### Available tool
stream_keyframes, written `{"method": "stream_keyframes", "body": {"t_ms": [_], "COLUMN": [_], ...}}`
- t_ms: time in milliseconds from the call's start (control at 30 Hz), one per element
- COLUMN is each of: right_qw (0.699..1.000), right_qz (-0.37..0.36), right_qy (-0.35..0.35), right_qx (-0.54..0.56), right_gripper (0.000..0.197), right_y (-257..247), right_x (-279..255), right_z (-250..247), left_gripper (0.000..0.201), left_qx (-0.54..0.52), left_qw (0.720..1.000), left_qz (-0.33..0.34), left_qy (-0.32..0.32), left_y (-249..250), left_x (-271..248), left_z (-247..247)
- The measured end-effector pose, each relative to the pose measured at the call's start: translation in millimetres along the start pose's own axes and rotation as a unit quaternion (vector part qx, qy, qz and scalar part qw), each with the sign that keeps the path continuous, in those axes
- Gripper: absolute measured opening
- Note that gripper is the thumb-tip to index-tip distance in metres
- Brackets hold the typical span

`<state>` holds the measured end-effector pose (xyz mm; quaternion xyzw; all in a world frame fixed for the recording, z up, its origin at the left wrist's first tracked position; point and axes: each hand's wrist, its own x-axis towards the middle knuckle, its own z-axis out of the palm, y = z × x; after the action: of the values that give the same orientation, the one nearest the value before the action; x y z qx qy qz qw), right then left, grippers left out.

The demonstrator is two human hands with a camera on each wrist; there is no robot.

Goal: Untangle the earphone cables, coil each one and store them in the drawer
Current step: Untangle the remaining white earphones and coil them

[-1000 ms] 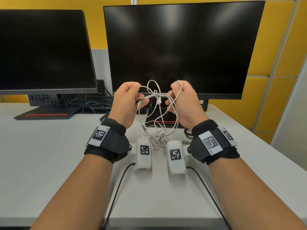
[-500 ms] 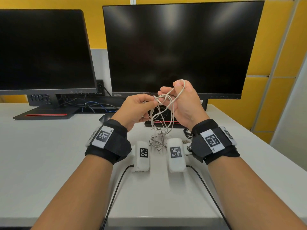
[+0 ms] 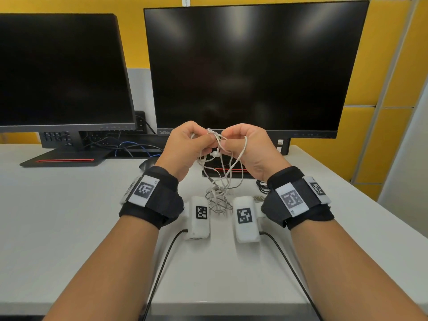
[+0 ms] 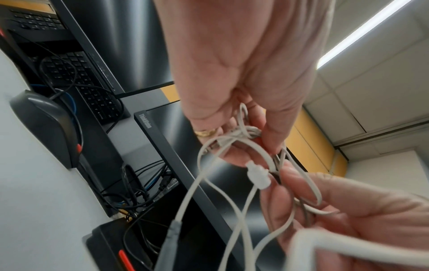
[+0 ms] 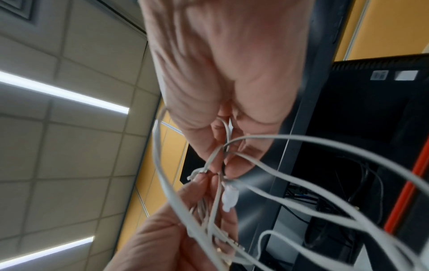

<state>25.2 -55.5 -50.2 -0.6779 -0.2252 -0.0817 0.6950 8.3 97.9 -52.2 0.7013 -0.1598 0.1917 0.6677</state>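
earphone cables (image 3: 218, 181): white tangle, knot held above the desk (image 3: 69, 216), tail heaped on it. left hand (image 3: 187, 144) and right hand (image 3: 247, 147) each pinch strands at the knot. risk: pulling apart probably tightens it; strand routing blurred.

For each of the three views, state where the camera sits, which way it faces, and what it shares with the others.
Head: above, facing forward-down; both hands and forearms, white tangled earphone cables.
Left wrist: under the left hand, facing upward along it; right hand below.
Right wrist: under the right hand, facing upward along it.
Shared: the cables, both hands.
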Motion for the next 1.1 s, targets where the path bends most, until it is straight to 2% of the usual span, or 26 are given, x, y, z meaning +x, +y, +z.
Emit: {"method": "stream_keyframes", "body": {"t_ms": [133, 300, 400, 500, 633, 833, 1000, 1100], "right_qw": [1.000, 0.999, 0.999, 0.998, 0.995, 0.989, 0.983, 0.984], "right_qz": [0.013, 0.020, 0.018, 0.021, 0.020, 0.018, 0.030, 0.030], "right_qy": [0.015, 0.028, 0.037, 0.057, 0.094, 0.108, 0.104, 0.098], "right_qx": [-0.016, 0.026, 0.030, 0.027, 0.034, 0.094, 0.147, 0.146], "right_gripper": [0.013, 0.015, 0.013, 0.011, 0.010, 0.010, 0.010, 0.011], "right_y": [-2.0, -2.9, -3.3, -4.2, -4.9, -5.5, -7.4, -7.6], "right_x": [-1.2, -1.5, -2.1, -2.1, -1.2, -1.1, -1.1, -1.9], "right_z": [-0.8, -0.8, 0.1, 0.0, 0.2, -0.9, -3.2, -2.4], "left_gripper": [0.009, 0.024, 0.014, 0.014, 0.010, 0.006, 0.019, 0.024], "left_qx": [0.012, 0.052, 0.077, 0.080, 0.050, 0.026, 0.043, 0.053], "left_qw": [1.000, 0.998, 0.997, 0.996, 0.996, 0.998, 0.995, 0.995], "left_qz": [0.012, -0.008, -0.010, -0.029, -0.065, -0.035, -0.028, -0.043], "left_qy": [0.012, -0.024, -0.018, -0.007, -0.034, -0.054, -0.081, -0.069], "left_y": [-0.9, -0.5, -1.0, -0.6, 2.1, 4.8, 6.2, 7.2], "left_x": [1.2, 1.4, 1.5, 2.4, 1.6, -1.4, -3.0, -3.2], "left_z": [-2.3, -1.8, -1.0, -0.6, 0.4, -0.4, -1.9, -0.4]}}
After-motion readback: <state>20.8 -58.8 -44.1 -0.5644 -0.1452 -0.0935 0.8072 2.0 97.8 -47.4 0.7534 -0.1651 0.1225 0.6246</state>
